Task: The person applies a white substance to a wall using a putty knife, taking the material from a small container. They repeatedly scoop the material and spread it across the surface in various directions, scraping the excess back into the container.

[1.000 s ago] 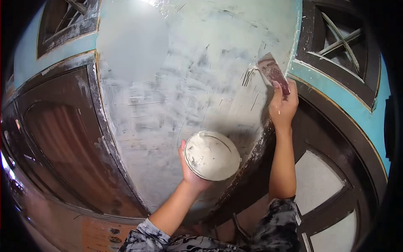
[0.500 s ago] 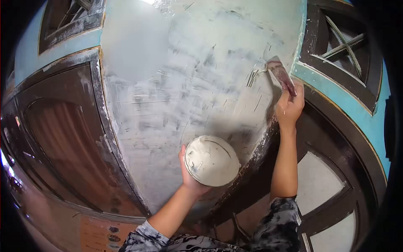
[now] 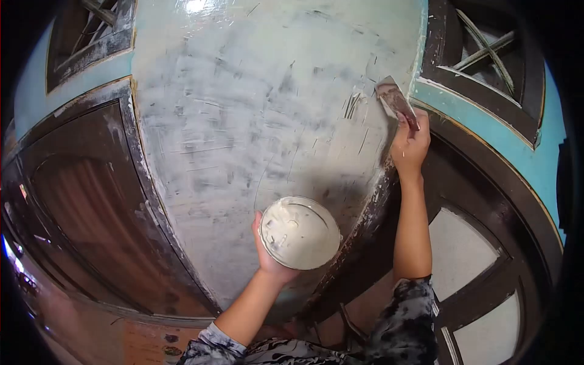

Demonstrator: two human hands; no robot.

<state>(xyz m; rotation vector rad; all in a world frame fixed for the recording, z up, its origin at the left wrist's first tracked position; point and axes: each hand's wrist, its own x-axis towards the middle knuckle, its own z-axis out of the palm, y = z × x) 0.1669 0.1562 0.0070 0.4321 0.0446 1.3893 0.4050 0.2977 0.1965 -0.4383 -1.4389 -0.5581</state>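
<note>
My right hand [image 3: 409,146] is closed around the handle of a putty knife [image 3: 394,99], whose wide blade lies against or close to the wall [image 3: 243,140]. That wall is patchy white and grey, with scraped streaks of filler beside the blade. Lower down, my left hand [image 3: 272,258] grips a round tub [image 3: 301,233] from below and the left side. Off-white paste fills the tub, with a few dents and dark specks on its surface. The tub hides part of the left hand's fingers.
Dark wooden doors flank the wall, one on the left [image 3: 85,207] and one on the right [image 3: 474,182]. Above each is a dark vent frame, the right one [image 3: 486,55] with crossed slats. Turquoise paint [image 3: 462,100] borders the right door. An orange printed sheet [image 3: 146,344] lies low at left.
The whole view has shifted slightly, so wall and doors sit further left. The putty knife appears a little higher and further left; the tub stays in my left hand.
</note>
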